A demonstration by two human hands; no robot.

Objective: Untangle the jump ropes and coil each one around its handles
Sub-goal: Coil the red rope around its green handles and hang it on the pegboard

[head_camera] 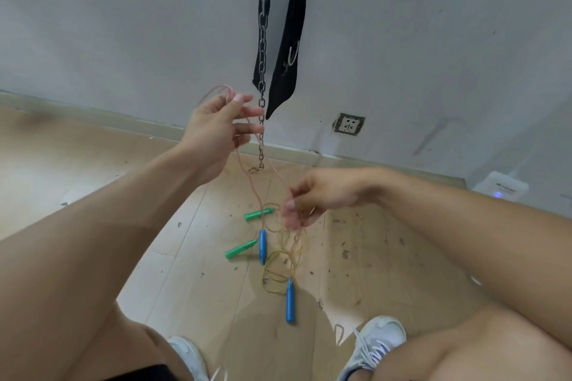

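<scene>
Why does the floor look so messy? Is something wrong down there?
Yes. The yellow rope lies in a snarled pile of loops between the blue handles, tangled with the pink rope that both hands lift. Dark specks litter the floor.

left grip (216, 124) raised, pinching, right grip (312, 198) lower, pinching

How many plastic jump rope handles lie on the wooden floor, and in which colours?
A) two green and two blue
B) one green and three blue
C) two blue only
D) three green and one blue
A: two green plastic handles and two blue plastic handles lie on the wooden floor, while the left hand and the right hand hold only thin rope.
</scene>
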